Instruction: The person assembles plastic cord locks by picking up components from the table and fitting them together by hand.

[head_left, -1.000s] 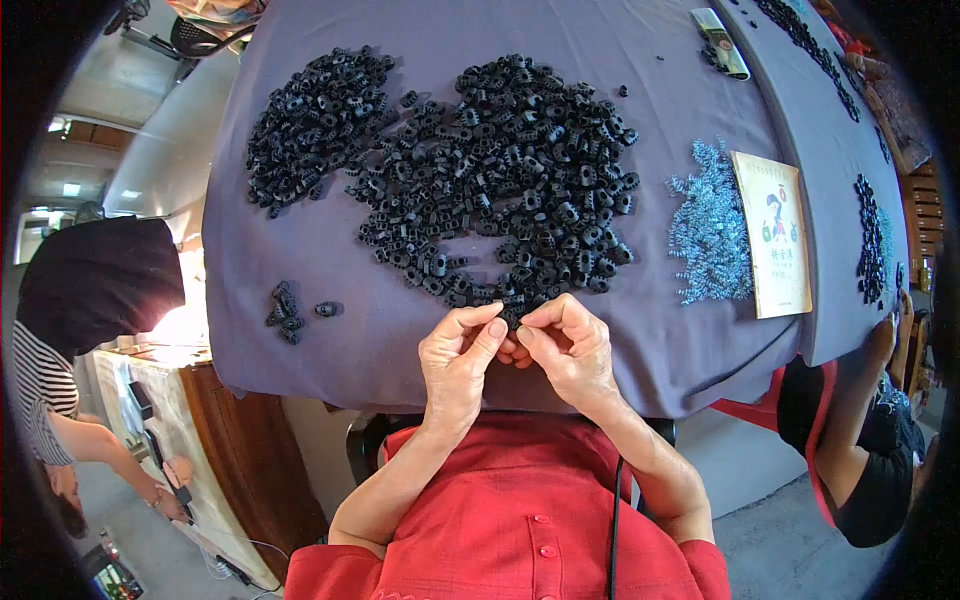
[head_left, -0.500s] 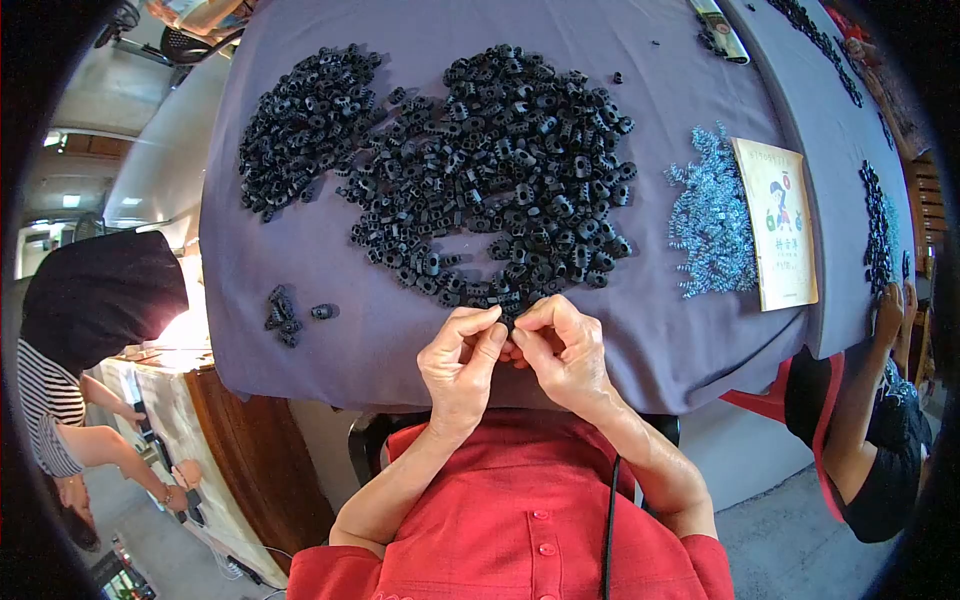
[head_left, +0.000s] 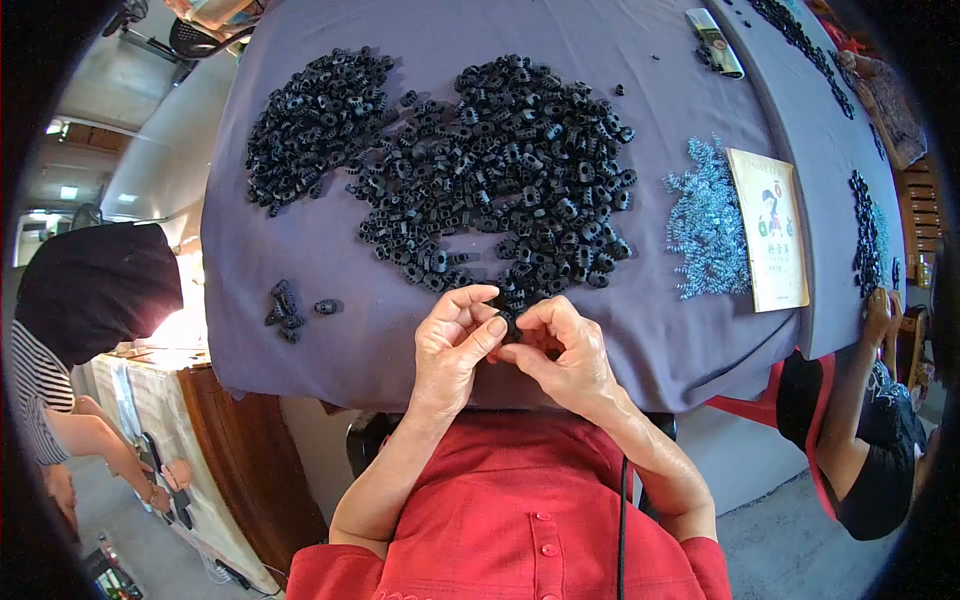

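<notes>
My left hand [head_left: 449, 345] and my right hand [head_left: 566, 350] meet at the table's near edge. Between their fingertips is a small black plastic cord lock [head_left: 510, 325], partly covered by the fingers. Thumb and fingers of each hand are closed on it. Just beyond them spreads a big heap of like black cord lock parts [head_left: 500, 170], its nearest pieces close to my fingers. A second black heap [head_left: 318, 130] adjoins it at the far left. To the right lies a pile of small metal springs [head_left: 708, 225].
A booklet [head_left: 768, 230] lies against the springs. A few black pieces [head_left: 285, 312] sit at the left on the purple-grey cloth [head_left: 400, 345]. A pale packet [head_left: 716, 45] is at the far right. People work at both sides, one at a neighbouring table [head_left: 835, 200].
My fingers have shifted around the cord lock, showing more of it; the left fingers are raised more. The view has tilted slightly. The person at the left has moved an arm.
</notes>
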{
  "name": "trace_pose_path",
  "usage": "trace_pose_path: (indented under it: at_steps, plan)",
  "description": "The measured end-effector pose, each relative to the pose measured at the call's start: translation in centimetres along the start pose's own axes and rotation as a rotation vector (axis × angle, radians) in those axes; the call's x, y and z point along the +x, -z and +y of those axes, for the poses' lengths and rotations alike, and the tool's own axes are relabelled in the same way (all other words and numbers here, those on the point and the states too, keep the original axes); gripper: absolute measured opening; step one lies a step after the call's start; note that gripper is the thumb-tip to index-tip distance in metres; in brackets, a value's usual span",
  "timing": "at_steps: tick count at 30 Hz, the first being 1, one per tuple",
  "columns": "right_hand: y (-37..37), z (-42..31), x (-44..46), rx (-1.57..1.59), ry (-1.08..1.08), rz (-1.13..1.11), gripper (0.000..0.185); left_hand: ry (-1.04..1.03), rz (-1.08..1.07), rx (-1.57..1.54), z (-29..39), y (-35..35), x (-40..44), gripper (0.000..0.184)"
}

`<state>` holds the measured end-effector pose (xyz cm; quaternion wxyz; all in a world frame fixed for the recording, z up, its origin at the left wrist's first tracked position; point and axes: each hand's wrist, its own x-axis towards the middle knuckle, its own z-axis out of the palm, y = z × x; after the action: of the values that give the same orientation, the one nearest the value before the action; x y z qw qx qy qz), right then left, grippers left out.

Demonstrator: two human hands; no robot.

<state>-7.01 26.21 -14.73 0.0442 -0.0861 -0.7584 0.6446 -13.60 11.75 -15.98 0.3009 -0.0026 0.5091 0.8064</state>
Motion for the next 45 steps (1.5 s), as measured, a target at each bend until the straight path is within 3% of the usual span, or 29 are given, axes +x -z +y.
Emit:
trace_pose_path:
  at_steps: [3,6,8,15,34,42,45]
  plan:
    - [0.2,-0.5,0.4,-0.002,-0.022,-0.064,0.036,0.026,-0.032,0.007,0.4,0.2,-0.2,0.032]
    - [0.5,-0.4,0.8,-0.085,0.132,-0.109,0.043,0.059,-0.055,0.007,0.4,0.3,-0.2,0.033]
    - [0.4,-0.1,0.9,-0.086,0.187,-0.098,0.043,0.084,-0.054,0.027,0.5,0.2,-0.3,0.033]
    - [0.6,1.0,0.7,0.062,0.236,-0.078,0.038,0.356,-0.101,-0.347,0.4,-0.3,-0.6,0.042]
    - [0.4,1.3,0.9,0.149,0.233,-0.044,0.032,0.320,-0.111,-0.365,-0.3,-0.3,-0.5,0.042]
    - [0.6,0.7,0.3,0.430,0.011,-0.127,0.047,0.226,-0.093,-0.351,-0.1,-0.6,-1.0,0.038]
    - [0.8,1.1,0.0,0.482,-0.033,-0.114,0.048,0.102,-0.076,-0.179,1.7,0.2,-1.9,0.029]
